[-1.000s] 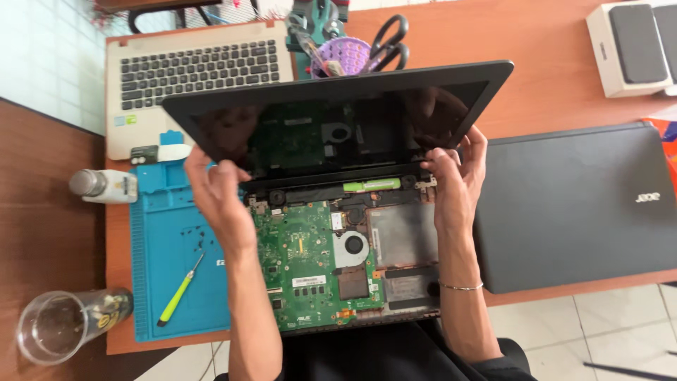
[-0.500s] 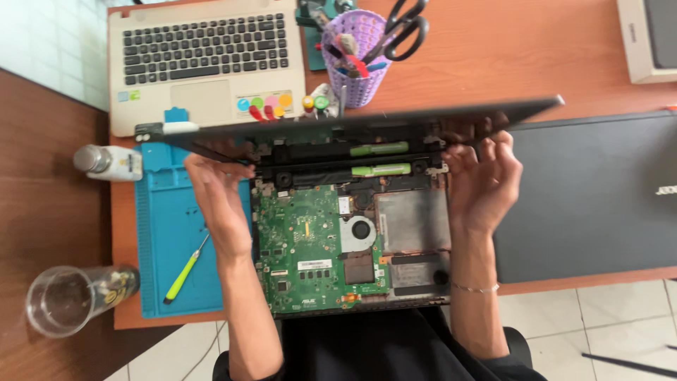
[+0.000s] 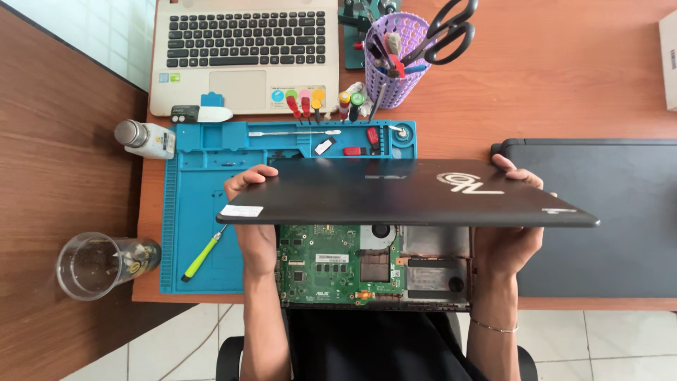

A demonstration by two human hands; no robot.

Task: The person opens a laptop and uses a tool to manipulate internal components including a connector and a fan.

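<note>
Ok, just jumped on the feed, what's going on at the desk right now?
A person holds a black laptop lid by both ends, left hand and right hand, tilted over an opened laptop base whose green motherboard is exposed. It sits partly on a blue repair mat with a green-handled screwdriver lying on it. A white laptop, a purple tool cup with scissors, a glass and a closed black laptop stand around.

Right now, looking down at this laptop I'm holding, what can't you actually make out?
- Upper half of the green motherboard: head view, hidden under the black lid.
- Left hand and right hand: palms covered by the lid.
- White box: cut off by the right edge.
- Blue mat's small parts: too small.
</note>
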